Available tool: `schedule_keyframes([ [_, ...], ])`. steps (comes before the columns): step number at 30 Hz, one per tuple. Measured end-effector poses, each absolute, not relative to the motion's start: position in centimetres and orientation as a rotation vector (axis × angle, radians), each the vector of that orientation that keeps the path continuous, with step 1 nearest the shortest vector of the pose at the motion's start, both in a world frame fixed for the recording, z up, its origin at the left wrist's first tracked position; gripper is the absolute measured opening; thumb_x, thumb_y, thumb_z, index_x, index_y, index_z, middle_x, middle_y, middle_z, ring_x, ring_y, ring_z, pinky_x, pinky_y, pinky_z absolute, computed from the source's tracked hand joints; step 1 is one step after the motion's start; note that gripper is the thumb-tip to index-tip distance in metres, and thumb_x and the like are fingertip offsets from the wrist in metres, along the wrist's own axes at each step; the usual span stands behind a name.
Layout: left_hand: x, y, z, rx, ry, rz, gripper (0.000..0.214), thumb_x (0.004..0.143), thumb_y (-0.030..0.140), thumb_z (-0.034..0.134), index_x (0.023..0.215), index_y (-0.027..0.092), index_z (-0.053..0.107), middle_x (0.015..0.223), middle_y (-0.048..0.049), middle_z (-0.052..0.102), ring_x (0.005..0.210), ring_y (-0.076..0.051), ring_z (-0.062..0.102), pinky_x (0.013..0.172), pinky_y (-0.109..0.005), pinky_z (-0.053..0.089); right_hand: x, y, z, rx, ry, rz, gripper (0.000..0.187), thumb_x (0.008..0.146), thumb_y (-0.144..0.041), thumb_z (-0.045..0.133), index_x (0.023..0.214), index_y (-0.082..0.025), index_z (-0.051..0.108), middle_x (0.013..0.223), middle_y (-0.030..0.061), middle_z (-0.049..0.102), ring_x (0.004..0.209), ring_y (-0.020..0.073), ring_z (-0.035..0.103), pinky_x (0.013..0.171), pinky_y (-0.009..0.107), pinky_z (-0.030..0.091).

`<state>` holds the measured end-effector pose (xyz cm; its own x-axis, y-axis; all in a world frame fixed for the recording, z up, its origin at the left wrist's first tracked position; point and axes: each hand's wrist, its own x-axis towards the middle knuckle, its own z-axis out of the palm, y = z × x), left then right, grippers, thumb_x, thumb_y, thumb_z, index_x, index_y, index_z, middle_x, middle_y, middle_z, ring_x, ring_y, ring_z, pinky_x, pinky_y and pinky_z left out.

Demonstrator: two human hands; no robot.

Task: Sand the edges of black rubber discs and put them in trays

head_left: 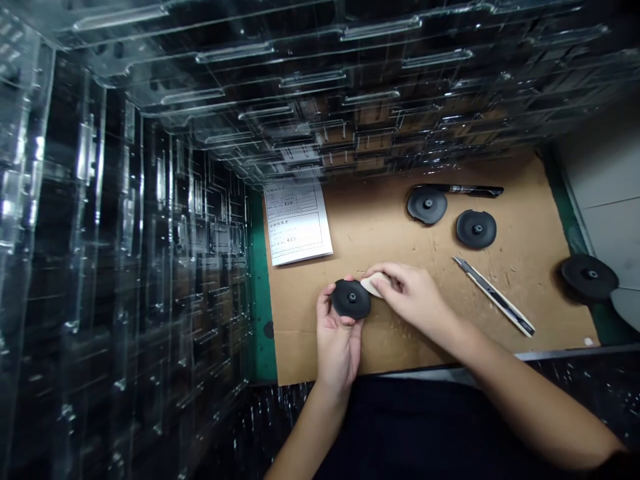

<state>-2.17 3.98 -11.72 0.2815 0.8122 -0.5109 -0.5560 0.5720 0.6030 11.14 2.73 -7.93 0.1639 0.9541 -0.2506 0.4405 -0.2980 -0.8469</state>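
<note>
Head view: the left hand (337,353) curls around a black disc (351,299), while the right hand (413,297) pinches a pale pad (373,285) against its rim; three more discs (477,229) lie right of it.

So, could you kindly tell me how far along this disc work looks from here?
Possibly done: three black discs lie apart on the cardboard. In hand: the left hand holds a fourth disc while the right hand presses a pale pad to its rim. Left: unclear; the clear plastic drawers might hold more.
</note>
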Motion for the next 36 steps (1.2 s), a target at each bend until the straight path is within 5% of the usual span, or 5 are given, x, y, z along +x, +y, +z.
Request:
schedule_keyframes([
  [9,-3.0,4.5,-10.6,0.382,0.828,0.713,0.067,0.066,0.030,0.077,0.127,0.028,0.047,0.128,-0.0099,0.056,0.115,-0.022,0.056,0.094,-0.028,0.045,12.8,2.6,-7.1,-1.852,-1.267,0.866,0.018,0.088,-0.021,0.050,0.098,-0.019,0.065,0.094,0.0040,0.069,0.088,0.0168,0.062,0.080,0.028,0.047],
  [20,-3.9,1.9,-5.6,0.404,0.831,0.634,0.042,0.065,0.028,0.078,0.104,0.021,0.066,0.092,-0.0034,0.070,0.092,-0.018,0.065,0.090,-0.028,0.049,9.4,-0.4,-1.0,-1.558,-1.498,0.772,0.021,0.088,-0.013,0.046,0.099,-0.017,0.064,0.089,0.0044,0.066,0.081,0.0142,0.061,0.076,0.027,0.048],
  [26,-4.4,1.3,-4.2,0.431,0.832,0.654,0.055,0.061,0.022,0.080,0.113,0.026,0.062,0.113,-0.0043,0.066,0.100,-0.020,0.064,0.083,-0.026,0.052,9.3,-2.3,0.4,-1.406,-1.514,0.943,0.018,0.088,-0.013,0.049,0.096,-0.019,0.064,0.083,0.0014,0.064,0.073,0.0101,0.059,0.068,0.021,0.049],
  [31,-3.9,1.0,-3.4,0.532,0.786,0.665,0.055,0.059,0.029,0.082,0.110,0.021,0.064,0.108,-0.0082,0.068,0.103,-0.024,0.063,0.088,-0.031,0.051,9.5,-2.6,0.7,-1.407,-1.451,0.600,0.024,0.089,-0.013,0.047,0.108,-0.015,0.061,0.094,0.0066,0.066,0.086,0.0141,0.060,0.082,0.028,0.049],
  [36,-3.7,1.1,-3.2,0.515,0.848,0.650,0.060,0.060,0.017,0.080,0.116,0.025,0.061,0.111,-0.0062,0.067,0.099,-0.024,0.065,0.083,-0.031,0.053,10.0,-3.1,1.1,-1.383,-1.503,0.927,0.019,0.088,-0.013,0.049,0.097,-0.020,0.064,0.083,0.0015,0.065,0.073,0.0104,0.059,0.068,0.022,0.050],
])
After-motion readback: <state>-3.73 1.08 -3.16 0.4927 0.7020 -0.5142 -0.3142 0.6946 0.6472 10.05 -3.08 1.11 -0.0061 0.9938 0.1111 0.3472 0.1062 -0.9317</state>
